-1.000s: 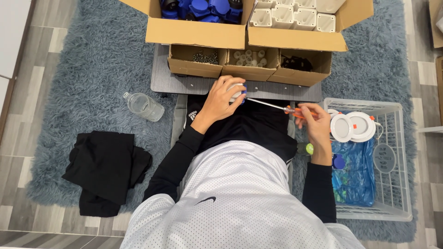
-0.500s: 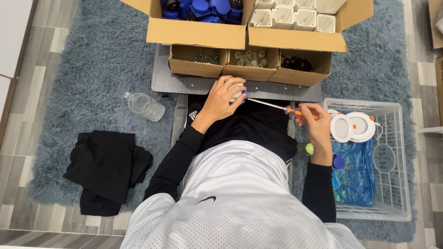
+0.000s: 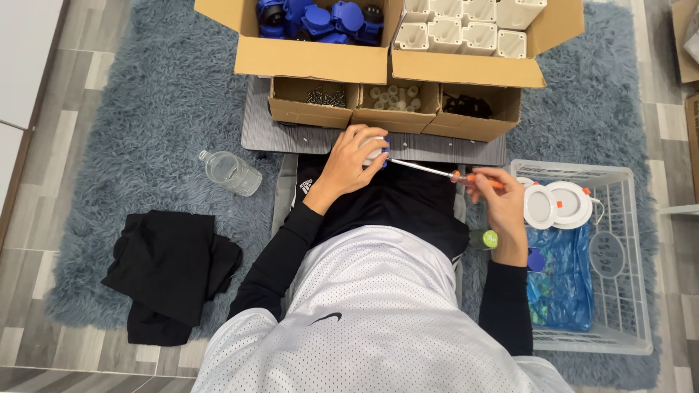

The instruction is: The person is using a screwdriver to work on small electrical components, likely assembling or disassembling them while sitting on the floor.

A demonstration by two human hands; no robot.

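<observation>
My left hand (image 3: 351, 164) is wrapped around a small white and blue part (image 3: 377, 151) just in front of the grey board (image 3: 271, 133). My right hand (image 3: 497, 198) grips the orange handle of a screwdriver (image 3: 444, 172), whose metal shaft runs left and up to the part. Both hands are over my lap, above black trousers. Most of the part is hidden under my fingers.
Two large cardboard boxes at the top hold blue parts (image 3: 313, 18) and white parts (image 3: 466, 22). Three small boxes (image 3: 397, 109) sit below them with screws and small pieces. A white crate (image 3: 619, 291) with round white lamps stands right; a plastic bottle (image 3: 231, 172) and black cloth (image 3: 171, 273) lie left.
Nothing has clearly moved; both hands keep the same grip on the part and the screwdriver.
</observation>
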